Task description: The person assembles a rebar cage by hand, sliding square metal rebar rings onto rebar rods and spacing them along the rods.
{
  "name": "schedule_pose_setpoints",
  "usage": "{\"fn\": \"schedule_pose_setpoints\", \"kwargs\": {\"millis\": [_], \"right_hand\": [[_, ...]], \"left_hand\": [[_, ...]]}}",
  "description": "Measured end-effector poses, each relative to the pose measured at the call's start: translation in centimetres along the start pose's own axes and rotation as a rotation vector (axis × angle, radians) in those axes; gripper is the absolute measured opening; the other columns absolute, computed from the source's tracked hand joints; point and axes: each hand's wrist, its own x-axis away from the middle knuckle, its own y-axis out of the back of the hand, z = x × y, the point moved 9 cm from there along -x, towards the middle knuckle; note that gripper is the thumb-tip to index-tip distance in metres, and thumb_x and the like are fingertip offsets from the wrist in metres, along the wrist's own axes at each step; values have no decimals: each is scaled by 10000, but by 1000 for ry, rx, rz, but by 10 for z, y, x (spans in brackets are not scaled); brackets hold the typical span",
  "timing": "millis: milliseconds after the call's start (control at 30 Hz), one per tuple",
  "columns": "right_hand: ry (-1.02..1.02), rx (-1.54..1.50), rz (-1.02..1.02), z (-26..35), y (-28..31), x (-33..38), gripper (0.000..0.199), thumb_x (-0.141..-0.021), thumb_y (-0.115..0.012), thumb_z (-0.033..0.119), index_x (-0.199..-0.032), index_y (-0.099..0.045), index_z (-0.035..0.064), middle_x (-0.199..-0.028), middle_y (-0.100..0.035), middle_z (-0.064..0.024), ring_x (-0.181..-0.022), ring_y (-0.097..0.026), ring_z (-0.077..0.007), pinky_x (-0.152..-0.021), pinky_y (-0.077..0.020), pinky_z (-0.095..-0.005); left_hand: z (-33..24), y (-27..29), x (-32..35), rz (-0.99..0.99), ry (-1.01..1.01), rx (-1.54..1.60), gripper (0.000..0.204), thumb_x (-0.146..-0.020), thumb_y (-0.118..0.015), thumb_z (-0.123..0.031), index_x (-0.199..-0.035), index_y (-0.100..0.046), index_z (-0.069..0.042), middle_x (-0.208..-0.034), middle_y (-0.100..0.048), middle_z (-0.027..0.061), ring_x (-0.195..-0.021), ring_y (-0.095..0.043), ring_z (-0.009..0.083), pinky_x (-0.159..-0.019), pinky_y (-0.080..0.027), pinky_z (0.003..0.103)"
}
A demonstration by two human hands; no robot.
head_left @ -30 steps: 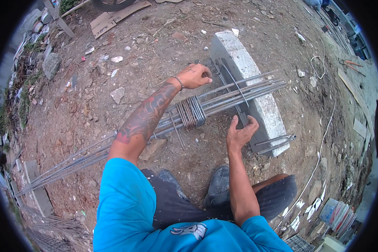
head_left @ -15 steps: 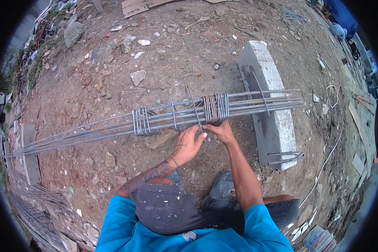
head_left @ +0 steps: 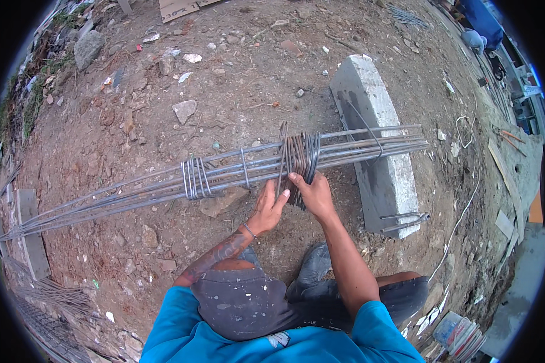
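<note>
Stirrups (head_left: 298, 152) bunched closely, rusty brown beside grey, around long bars (head_left: 399, 146).

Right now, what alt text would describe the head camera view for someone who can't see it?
A person's left hand and right hand grasp the lower part of clustered bent metal rings around long steel bars. At right, the bars cross a pale concrete block on stony dirt.

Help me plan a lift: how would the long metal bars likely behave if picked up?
The long metal bars would probably flex and spring, being thin for their length. Together they're likely heavy, since several metal lengths lie side by side. The bunched loops might slide along, as they encircle the bars with no ties clearly visible.
</note>
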Motion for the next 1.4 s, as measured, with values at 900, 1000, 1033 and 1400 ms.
{"fn": "schedule_pose_setpoints", "kwargs": {"millis": [900, 1000, 1033, 1400], "right_hand": [[21, 26, 267, 23, 11, -7, 360, -790, -731, 236, -1025, -635, -18, -783, -661, -70, -699, -561, -86, -652, -475, -291], [146, -67, 194, 37, 8, -10, 307, -804, -711, 209, -1000, -629, -13, -781, -662, -71, -703, -569, -106, -671, -478, -304], [137, -96, 169, 39, 6, -13, 294, -812, -700, 210, -986, -627, -15, -765, -660, -78, -696, -574, -116, -674, -480, -311], [-55, 12, 279, 48, -20, -58, 315, -916, -579, 265, -837, -616, -38, -684, -620, -57, -583, -536, -86, -508, -434, -284]], "left_hand": [[-59, 23, -59, -32, 85, -44, 324, -910, -556, -267, -768, -509, 20, -560, -478, 184, -533, -512, 341, -540, -391, 408], [-56, 22, -60, -40, 117, 31, 330, -941, -508, -263, -799, -520, 34, -639, -468, 157, -543, -494, 296, -554, -396, 400], [-60, 24, -59, -86, 86, 131, 332, -953, -487, -256, -805, -522, 38, -675, -466, 148, -570, -496, 286, -573, -402, 394], [-53, 33, -3, -145, 127, -162, 282, -970, -404, -176, -1051, -536, 61, -858, -509, 199, -781, -534, 363, -702, -413, 421]]}}
